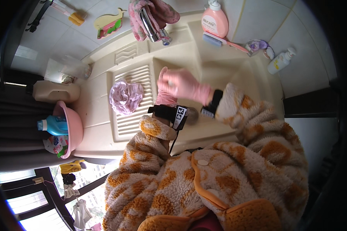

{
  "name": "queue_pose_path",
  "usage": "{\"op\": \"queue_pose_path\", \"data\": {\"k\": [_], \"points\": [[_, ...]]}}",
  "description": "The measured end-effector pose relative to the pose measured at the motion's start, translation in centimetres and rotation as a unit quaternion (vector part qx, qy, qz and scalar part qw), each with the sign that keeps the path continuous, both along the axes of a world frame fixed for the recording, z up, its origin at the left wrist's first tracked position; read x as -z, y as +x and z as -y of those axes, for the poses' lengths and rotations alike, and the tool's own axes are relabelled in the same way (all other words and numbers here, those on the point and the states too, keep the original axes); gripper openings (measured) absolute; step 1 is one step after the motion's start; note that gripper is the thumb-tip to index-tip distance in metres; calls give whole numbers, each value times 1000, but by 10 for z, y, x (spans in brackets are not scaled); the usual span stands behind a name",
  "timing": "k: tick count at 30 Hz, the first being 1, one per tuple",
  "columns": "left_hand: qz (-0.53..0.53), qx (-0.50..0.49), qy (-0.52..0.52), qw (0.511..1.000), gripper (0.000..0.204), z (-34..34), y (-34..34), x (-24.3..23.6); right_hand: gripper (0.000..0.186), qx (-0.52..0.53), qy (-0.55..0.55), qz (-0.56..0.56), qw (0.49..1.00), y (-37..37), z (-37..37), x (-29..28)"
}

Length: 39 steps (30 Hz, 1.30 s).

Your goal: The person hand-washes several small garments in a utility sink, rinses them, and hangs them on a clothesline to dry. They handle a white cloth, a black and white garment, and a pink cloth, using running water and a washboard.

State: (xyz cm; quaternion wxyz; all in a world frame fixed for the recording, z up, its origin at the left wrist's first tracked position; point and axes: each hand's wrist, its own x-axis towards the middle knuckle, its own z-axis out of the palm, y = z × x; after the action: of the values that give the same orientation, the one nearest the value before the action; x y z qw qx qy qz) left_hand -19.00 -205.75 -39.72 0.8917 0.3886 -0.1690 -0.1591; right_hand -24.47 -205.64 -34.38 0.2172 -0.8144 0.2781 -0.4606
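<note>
Both my hands wear pink rubber gloves and meet over the beige laundry sink [235, 73]. My left hand [162, 98] points up from a black wrist strap, its fingers straight and holding nothing. My right hand [185, 82] lies across it from the right, blurred, and seems to grip the left glove. A crumpled lilac cloth [126, 97] rests on the ribbed washboard [133, 123] just left of my hands, touching neither. My fuzzy orange-and-cream sleeves fill the lower part of the view.
A pink cloth is draped over a chrome tap [152, 24] at the back. A pink pump bottle [214, 21], a brush [219, 40] and a white bottle [280, 61] stand on the ledge. At left, a pink basin [75, 129] holds a blue bottle [53, 125] beside a beige jug [56, 91].
</note>
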Motion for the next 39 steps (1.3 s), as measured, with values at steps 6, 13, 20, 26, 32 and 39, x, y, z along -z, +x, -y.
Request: {"op": "queue_pose_path", "data": {"k": [6, 13, 20, 26, 32, 39], "points": [[-216, 633, 97, 737, 29, -3, 47, 0, 23, 114, 66, -32, 991, -1, 1, 0], [-234, 593, 230, 735, 29, -13, 52, -9, 32, 131, 122, 46, 983, -6, 27, 26], [-259, 552, 191, 769, 26, 16, 76, 18, 25, 104, 103, 105, 984, 5, 4, 18], [-65, 529, 213, 819, 27, 0, 62, 30, 23, 162, 115, -66, 978, 5, 10, -1], [-87, 314, -15, 945, 40, -21, 22, -20, 21, -22, -75, -80, 994, 9, -3, 6], [-283, 576, 226, 733, 16, -8, 72, -31, 52, 99, 318, -43, 942, -22, 37, 22]]}}
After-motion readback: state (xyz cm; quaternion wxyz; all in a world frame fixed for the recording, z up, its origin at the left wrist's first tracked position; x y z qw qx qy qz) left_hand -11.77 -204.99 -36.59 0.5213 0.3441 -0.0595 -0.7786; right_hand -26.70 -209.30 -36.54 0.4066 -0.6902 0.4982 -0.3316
